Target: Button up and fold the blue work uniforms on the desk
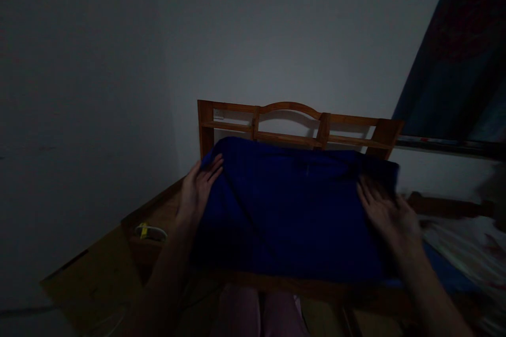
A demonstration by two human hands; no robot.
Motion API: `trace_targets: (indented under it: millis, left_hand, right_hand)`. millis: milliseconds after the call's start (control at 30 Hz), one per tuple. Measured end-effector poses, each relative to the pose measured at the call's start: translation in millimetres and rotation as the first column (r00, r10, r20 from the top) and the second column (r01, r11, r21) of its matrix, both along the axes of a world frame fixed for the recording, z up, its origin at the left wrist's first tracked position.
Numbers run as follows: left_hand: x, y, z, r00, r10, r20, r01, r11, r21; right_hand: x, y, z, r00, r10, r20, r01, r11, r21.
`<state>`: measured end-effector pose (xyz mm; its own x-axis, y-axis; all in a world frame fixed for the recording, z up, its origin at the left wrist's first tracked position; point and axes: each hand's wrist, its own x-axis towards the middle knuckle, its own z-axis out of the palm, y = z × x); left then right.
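Observation:
A wide piece of dark blue cloth [284,210] spreads between my hands in front of the wooden shelf. Its upper edge overlaps the lower part of that shelf. At the cloth's left edge, near the upper corner, my left hand [197,187] has its fingers across the front with the edge running between them and the thumb. My right hand [389,213] grips the opposite edge in a similar way, slightly blurred. A flap of cloth extends above the right fingers. Dim light hides the finer folds.
A wooden desk [158,216] with a raised shelf [290,107] stands against the wall. A white cable with a yellow part [144,230] lies on its left side. Striped bedding [470,247] is at right, below a dark curtain [458,63]. My legs [241,310] are under the front edge.

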<state>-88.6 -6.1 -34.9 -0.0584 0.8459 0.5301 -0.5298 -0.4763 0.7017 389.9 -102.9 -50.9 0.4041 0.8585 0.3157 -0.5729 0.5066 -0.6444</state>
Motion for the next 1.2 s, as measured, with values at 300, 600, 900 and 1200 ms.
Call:
trace_targets:
  millis: [300, 600, 900, 1200]
  left_hand:
    - [43.8, 164.5, -102.4, 0.949, -0.044, -0.312, -0.112, 0.879, -0.464]
    - [28.3, 199.6, -157.0, 0.727, 0.205, -0.655, -0.401, 0.902, -0.162]
    - [19.2, 192.0, -162.6, -0.075, 0.401, -0.913, -0.684, 0.646, 0.339]
    - [25.2, 186.7, -158.5, -0.158, 0.334, -0.929, -0.691, 0.635, 0.346]
  right_hand:
    - [11.7, 155.0, -97.0, 0.987, 0.134, -0.087, -0.158, 0.901, -0.404]
    - [38.4, 179.8, -135.1, 0.914, -0.093, 0.396, 0.251, 0.896, -0.367]
    - [31.0, 179.3, -130.4, -0.317, -0.074, 0.946, 0.715, 0.637, 0.289]
    - [56.8, 192.4, -91.7, -0.559, 0.082, 0.825, 0.608, 0.717, 0.341]
